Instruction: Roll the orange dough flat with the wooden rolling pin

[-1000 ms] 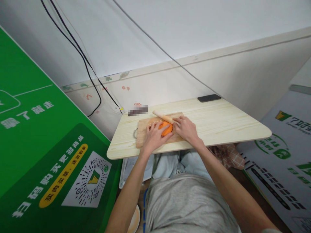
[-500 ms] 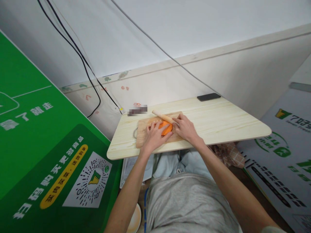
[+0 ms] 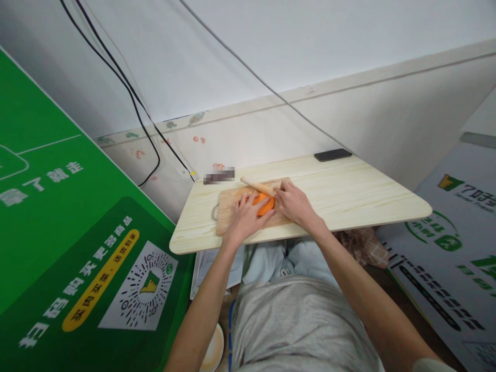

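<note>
My left hand [image 3: 248,216] lies over an orange lump [image 3: 265,204], gripping it with fingers bent across its top and its left side. The lump looks smooth and rounded; what it is made of I cannot tell. Closed fingers of my right hand [image 3: 293,201] grip the near end of a pale wooden rod [image 3: 256,184]. That rod slants up and left, just beyond the lump, and its gripped end is hidden. Under both hands lies a wooden cutting board [image 3: 226,223] with a metal loop handle [image 3: 215,211] at its left. Small pale bits dot the board.
The board rests on a light wood-grain table [image 3: 349,199]. A black phone [image 3: 332,155] lies at the far right edge, and a blurred-out dark item [image 3: 219,176] at the far left. Cables [image 3: 155,126] hang along the wall. A green sign panel [image 3: 46,206] stands left.
The rod has shifted very slightly left, toward its far end, with my right hand still on it. My left hand keeps its place on the orange lump.
</note>
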Demonstrator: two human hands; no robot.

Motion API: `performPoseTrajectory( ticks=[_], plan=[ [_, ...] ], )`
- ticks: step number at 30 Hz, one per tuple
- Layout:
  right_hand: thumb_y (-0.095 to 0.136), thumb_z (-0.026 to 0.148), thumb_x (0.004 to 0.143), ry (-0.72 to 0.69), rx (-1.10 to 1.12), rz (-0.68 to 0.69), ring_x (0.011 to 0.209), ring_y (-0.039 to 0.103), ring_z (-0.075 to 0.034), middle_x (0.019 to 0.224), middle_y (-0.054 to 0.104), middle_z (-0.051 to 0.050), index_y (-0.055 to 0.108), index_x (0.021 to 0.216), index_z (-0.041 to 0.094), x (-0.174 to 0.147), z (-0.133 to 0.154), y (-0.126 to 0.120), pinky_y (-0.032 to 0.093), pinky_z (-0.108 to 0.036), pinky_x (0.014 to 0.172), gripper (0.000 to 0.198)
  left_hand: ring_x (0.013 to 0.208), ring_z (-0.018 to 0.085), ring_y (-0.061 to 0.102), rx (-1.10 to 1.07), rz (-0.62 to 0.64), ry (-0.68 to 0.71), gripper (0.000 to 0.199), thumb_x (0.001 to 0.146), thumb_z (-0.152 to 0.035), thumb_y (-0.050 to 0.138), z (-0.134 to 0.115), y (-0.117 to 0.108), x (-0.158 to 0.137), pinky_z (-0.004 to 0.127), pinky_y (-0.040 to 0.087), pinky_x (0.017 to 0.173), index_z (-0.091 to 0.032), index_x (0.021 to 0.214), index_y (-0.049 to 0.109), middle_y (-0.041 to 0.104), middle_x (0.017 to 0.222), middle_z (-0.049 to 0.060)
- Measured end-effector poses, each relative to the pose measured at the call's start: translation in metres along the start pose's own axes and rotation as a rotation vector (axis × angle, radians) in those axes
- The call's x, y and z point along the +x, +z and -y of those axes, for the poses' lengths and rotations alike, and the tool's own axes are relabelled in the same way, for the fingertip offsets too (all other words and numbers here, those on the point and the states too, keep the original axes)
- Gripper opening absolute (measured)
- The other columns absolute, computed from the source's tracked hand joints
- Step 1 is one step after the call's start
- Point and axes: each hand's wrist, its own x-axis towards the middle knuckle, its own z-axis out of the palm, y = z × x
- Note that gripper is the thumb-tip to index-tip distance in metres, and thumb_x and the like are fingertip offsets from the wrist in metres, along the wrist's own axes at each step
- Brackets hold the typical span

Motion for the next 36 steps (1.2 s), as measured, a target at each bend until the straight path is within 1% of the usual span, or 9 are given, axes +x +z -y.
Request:
performPoseTrajectory(
  ticks=[5, 13, 19, 23, 26, 28, 30, 33, 36],
  plan=[
    [0.050, 0.019, 0.106, -0.013, 0.010, 0.004, 0.113, 0.059, -0.031, 0.118, 0.066, -0.019, 0.077, 0.123, 0.012, 0.000, -0.001, 0.002, 0.047, -0.038, 0.099, 0.033, 0.143, 0.036, 0.052, -0.058, -0.039, 0.024, 0.044, 0.104, -0.057, 0.062, 0.002, 0.000, -0.001, 0.056, 0.043, 0.120, -0.038, 0.143, 0.073, 0.063, 0.154, 0.008],
    [0.053, 0.018, 0.103, -0.017, -0.009, 0.003, 0.113, 0.059, -0.032, 0.117, 0.067, -0.019, 0.077, 0.124, 0.013, -0.001, 0.000, 0.000, 0.047, -0.038, 0.097, 0.032, 0.144, 0.035, 0.050, -0.027, 0.003, 0.011, 0.047, 0.106, -0.058, 0.057, 0.002, 0.000, 0.001, 0.055, 0.039, 0.124, -0.039, 0.147, 0.070, 0.062, 0.154, 0.007],
    [0.054, 0.017, 0.102, -0.014, 0.006, -0.010, 0.109, 0.058, -0.031, 0.113, 0.066, -0.018, 0.077, 0.122, 0.012, -0.003, 0.002, 0.000, 0.046, -0.038, 0.097, 0.031, 0.142, 0.036, 0.051, -0.037, -0.006, 0.008, 0.047, 0.105, -0.058, 0.059, 0.000, 0.000, 0.000, 0.057, 0.041, 0.122, -0.039, 0.146, 0.070, 0.062, 0.154, 0.008],
    [0.051, 0.018, 0.104, 0.022, 0.052, -0.067, 0.110, 0.058, -0.031, 0.112, 0.065, -0.017, 0.076, 0.127, 0.013, -0.007, 0.003, 0.005, 0.047, -0.039, 0.098, 0.034, 0.142, 0.037, 0.050, -0.011, -0.002, -0.021, 0.046, 0.105, -0.058, 0.060, -0.003, -0.001, -0.001, 0.059, 0.042, 0.120, -0.040, 0.146, 0.071, 0.059, 0.159, 0.007],
    [0.049, 0.020, 0.106, 0.076, 0.108, -0.104, 0.107, 0.058, -0.031, 0.108, 0.065, -0.016, 0.078, 0.119, 0.015, -0.008, 0.004, 0.010, 0.047, -0.039, 0.097, 0.032, 0.145, 0.036, 0.047, 0.025, 0.018, -0.046, 0.048, 0.106, -0.059, 0.058, -0.006, -0.003, -0.002, 0.058, 0.042, 0.119, -0.040, 0.148, 0.068, 0.056, 0.162, 0.007],
    [0.047, 0.022, 0.107, 0.129, 0.114, -0.115, 0.105, 0.059, -0.031, 0.106, 0.066, -0.016, 0.079, 0.112, 0.014, -0.008, 0.005, 0.012, 0.048, -0.039, 0.096, 0.034, 0.145, 0.036, 0.048, 0.039, 0.017, -0.051, 0.049, 0.106, -0.060, 0.058, -0.007, -0.004, -0.002, 0.057, 0.042, 0.119, -0.039, 0.149, 0.067, 0.056, 0.161, 0.007],
    [0.045, 0.022, 0.108, 0.173, 0.103, -0.123, 0.106, 0.060, -0.032, 0.105, 0.067, -0.018, 0.079, 0.110, 0.012, -0.007, 0.006, 0.013, 0.048, -0.039, 0.096, 0.036, 0.144, 0.035, 0.049, 0.042, 0.001, -0.051, 0.049, 0.105, -0.061, 0.059, -0.008, -0.004, -0.002, 0.056, 0.042, 0.118, -0.038, 0.148, 0.068, 0.058, 0.159, 0.007],
    [0.047, 0.023, 0.107, 0.197, 0.120, -0.131, 0.105, 0.062, -0.032, 0.103, 0.069, -0.018, 0.079, 0.116, 0.012, -0.007, 0.007, 0.014, 0.048, -0.039, 0.094, 0.036, 0.142, 0.035, 0.051, 0.039, -0.024, -0.062, 0.050, 0.105, -0.062, 0.059, -0.008, -0.004, -0.002, 0.054, 0.042, 0.117, -0.037, 0.146, 0.069, 0.060, 0.156, 0.008],
    [0.050, 0.024, 0.105, 0.193, 0.154, -0.141, 0.101, 0.064, -0.031, 0.103, 0.069, -0.017, 0.079, 0.122, 0.013, -0.008, 0.007, 0.013, 0.049, -0.038, 0.091, 0.035, 0.140, 0.036, 0.051, 0.040, -0.020, -0.060, 0.049, 0.104, -0.065, 0.060, -0.007, -0.004, -0.002, 0.055, 0.042, 0.115, -0.038, 0.144, 0.071, 0.061, 0.154, 0.009]
  ],
)
